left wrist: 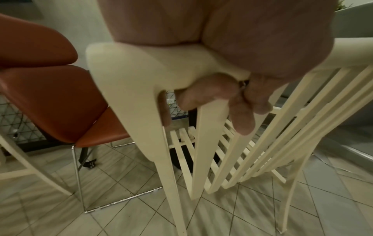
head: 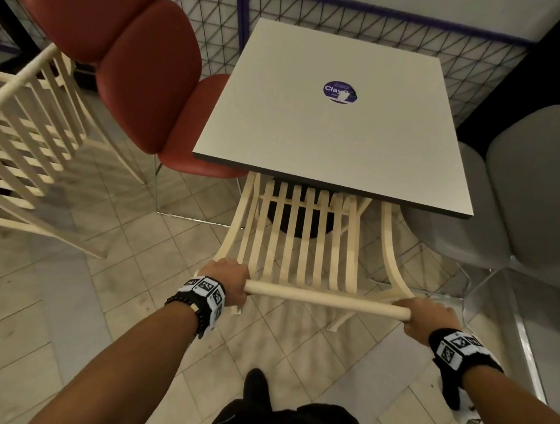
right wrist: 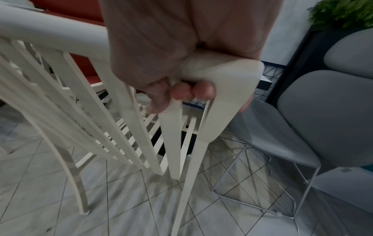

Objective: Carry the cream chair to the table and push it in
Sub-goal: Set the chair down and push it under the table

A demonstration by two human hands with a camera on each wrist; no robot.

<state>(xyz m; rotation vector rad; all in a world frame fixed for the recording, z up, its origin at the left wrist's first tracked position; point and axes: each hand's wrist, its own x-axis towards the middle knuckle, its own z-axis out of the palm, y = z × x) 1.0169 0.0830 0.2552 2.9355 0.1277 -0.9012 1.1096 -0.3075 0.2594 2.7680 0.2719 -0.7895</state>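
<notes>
Tiled floor, cream chair facing table

Red chair left — grey chairs right

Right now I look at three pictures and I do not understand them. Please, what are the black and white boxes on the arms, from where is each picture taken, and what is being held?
There is no machine: a person wears three cameras. The big picture looks down from the head. The boxes are wrist cameras, which give the two close pictures. The left hand and the right hand each grip one end of the top rail of the cream chair; its seat is already partly under the table. On the table lies only a round sticker. A red chair stands left, a grey chair right.
</notes>
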